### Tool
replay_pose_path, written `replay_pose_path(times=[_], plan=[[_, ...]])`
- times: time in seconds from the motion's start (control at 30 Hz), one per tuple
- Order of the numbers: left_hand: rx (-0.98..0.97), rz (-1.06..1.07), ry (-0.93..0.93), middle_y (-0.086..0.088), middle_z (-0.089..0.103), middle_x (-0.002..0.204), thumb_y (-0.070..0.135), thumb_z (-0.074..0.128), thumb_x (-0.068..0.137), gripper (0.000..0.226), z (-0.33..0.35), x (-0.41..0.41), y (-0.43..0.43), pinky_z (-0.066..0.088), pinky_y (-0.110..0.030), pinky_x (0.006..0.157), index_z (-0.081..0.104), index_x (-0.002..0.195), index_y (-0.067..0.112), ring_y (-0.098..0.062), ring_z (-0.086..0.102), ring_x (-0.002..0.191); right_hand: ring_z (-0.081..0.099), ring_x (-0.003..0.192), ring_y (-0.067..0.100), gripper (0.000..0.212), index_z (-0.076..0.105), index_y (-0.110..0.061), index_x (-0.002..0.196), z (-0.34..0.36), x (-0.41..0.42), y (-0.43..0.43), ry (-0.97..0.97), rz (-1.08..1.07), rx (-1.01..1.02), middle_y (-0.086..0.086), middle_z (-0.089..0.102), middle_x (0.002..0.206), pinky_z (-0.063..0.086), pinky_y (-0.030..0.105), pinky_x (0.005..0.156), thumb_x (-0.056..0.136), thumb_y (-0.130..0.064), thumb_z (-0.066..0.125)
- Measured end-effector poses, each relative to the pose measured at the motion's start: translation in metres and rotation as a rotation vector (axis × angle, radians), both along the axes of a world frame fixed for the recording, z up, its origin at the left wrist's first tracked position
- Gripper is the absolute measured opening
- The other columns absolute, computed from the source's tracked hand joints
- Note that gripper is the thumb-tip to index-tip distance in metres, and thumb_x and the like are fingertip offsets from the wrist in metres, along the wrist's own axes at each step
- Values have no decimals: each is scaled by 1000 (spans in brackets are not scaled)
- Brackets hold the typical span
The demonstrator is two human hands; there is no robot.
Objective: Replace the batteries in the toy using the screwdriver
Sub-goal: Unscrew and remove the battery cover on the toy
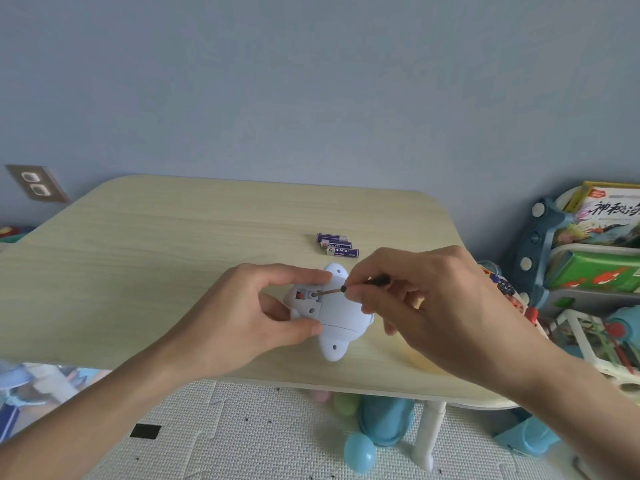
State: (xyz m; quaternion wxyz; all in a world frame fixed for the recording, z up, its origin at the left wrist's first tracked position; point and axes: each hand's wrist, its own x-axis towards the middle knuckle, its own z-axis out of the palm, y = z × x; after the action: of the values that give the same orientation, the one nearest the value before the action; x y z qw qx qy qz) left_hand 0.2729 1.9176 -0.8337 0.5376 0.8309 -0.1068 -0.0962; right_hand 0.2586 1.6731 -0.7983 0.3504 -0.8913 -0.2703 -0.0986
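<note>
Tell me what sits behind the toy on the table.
Behind the white toy, farther back on the table, lie three purple batteries side by side, apart from it. The right hand with the screwdriver hides the tabletop to the toy's right.

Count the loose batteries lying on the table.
3. The batteries lie side by side in a staggered row on the table, just beyond the toy. Any inside the toy are hidden.

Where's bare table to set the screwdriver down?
Bare: the table left of the left hand, and the far strip behind the batteries. Crowded: the middle, around the toy, the screwdriver and the right hand.
</note>
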Motion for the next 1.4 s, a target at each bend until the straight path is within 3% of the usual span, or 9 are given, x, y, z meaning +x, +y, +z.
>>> replay_pose_path(times=[0.23, 0.33, 0.5, 0.67, 0.8, 1.0, 1.17, 1.3, 1.4], plan=[[20, 23, -9, -14, 74, 62, 25, 92, 82, 52, 3, -3, 0, 31, -26, 55, 74, 119, 57, -12, 35, 54, 74, 67, 11, 20, 65, -29, 115, 1, -3, -6, 53, 40, -72, -10, 77, 80, 58, 28, 61, 103, -17, 54], [32, 22, -23, -19, 77, 69, 26, 92, 82, 52, 4, -4, 0, 32, -28, 58, 73, 119, 57, -14, 36, 55, 72, 62, 14, 3, 55, -26, 103, 2, -3, -5, 49, 32, -53, -15, 75, 75, 55, 31, 55, 102, -28, 53], [38, 15, -33, -12, 79, 66, 26, 92, 82, 52, 5, -5, 0, 35, -23, 54, 73, 119, 57, -8, 38, 52, 63, 55, 16, 23, 64, -27, 89, 2, -2, -2, -95, -60, -45, -7, 69, 62, 53, 37, 52, 98, -46, 56], [41, 13, -34, -6, 75, 58, 26, 92, 82, 52, 4, -5, 0, 36, -25, 58, 73, 118, 57, -9, 41, 53, 69, 62, 10, 2, 68, -27, 96, -2, 0, -3, -61, -14, 23, -15, 68, 66, 57, 36, 58, 95, -30, 68], [40, 13, -30, -11, 76, 63, 27, 92, 82, 51, 4, -5, 0, 36, -28, 61, 74, 120, 56, -13, 41, 56, 74, 69, 6, 11, 73, -24, 102, -2, 2, -8, -25, 4, -16, -18, 71, 73, 58, 28, 64, 97, -15, 70], [60, 19, -29, -1, 78, 60, 26, 93, 81, 52, 6, -6, 3, 37, -20, 54, 74, 117, 58, -5, 42, 50, 51, 49, 17, 34, 69, -23, 75, 1, 7, 1, -181, -10, -155, -13, 55, 53, 48, 35, 51, 101, -41, 55], [44, 44, 1, -6, 82, 65, 26, 92, 81, 52, 4, -8, 20, 36, -13, 53, 74, 121, 54, -4, 41, 50, 67, 60, 9, 17, 75, -23, 83, 20, 38, -8, -84, -91, 26, -10, 71, 65, 50, 16, 55, 98, -22, 68], [31, 57, 21, -4, 84, 69, 23, 92, 81, 53, 6, -11, 30, 39, -7, 54, 74, 123, 49, 4, 48, 49, 64, 65, -3, 17, 80, -22, 86, 2, 81, 15, 13, -182, -106, -18, 68, 65, 45, 10, 58, 97, -21, 67], [39, 48, 21, 0, 80, 62, 20, 91, 81, 54, 9, -14, 36, 37, -4, 51, 73, 124, 47, 7, 46, 45, 65, 69, 8, 17, 83, -19, 90, -21, 99, 50, 70, -121, -197, -7, 78, 77, 55, 26, 68, 95, -20, 68]])
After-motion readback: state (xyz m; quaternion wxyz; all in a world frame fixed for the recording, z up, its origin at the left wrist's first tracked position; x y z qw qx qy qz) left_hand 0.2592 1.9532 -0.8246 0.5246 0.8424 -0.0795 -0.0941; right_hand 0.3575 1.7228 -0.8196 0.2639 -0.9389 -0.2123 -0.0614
